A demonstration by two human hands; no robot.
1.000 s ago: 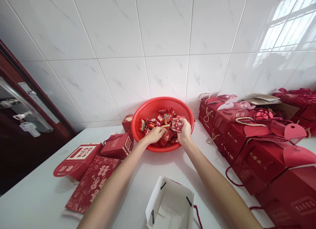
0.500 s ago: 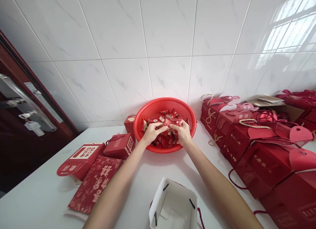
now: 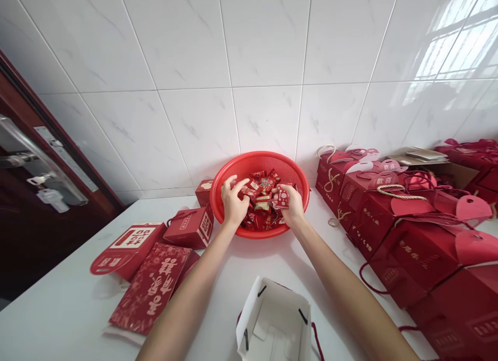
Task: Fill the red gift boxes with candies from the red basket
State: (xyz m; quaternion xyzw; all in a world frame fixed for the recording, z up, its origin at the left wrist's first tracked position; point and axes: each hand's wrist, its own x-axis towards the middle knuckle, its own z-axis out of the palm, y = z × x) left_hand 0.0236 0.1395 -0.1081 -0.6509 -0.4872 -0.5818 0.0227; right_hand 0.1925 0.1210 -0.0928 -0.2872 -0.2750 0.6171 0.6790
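A red plastic basket (image 3: 260, 235) holds many red-wrapped candies (image 3: 267, 182), with one gold-and-red packet (image 3: 263, 202) among them. Over the left side of the basket is my left hand (image 3: 234, 201), its fingers spread and nothing clearly held in them. My right hand (image 3: 292, 205), at the basket's right side, grips a small red packet (image 3: 283, 198) between thumb and fingers. Nearer to me on the white table stands an open box (image 3: 274, 319), white inside, with dark red cords at its sides.
Folded red boxes (image 3: 128, 247) and a flat red bag (image 3: 151, 288) lie at the left. Several red gift boxes with cord handles (image 3: 404, 247) line the right side. A tiled wall (image 3: 268, 50) rises behind, and a door (image 3: 39, 179) is at the far left.
My hands were together over the basket's middle and have moved apart. The left fingers have opened and spread to the left, while the right hand has shifted slightly right with a red packet.
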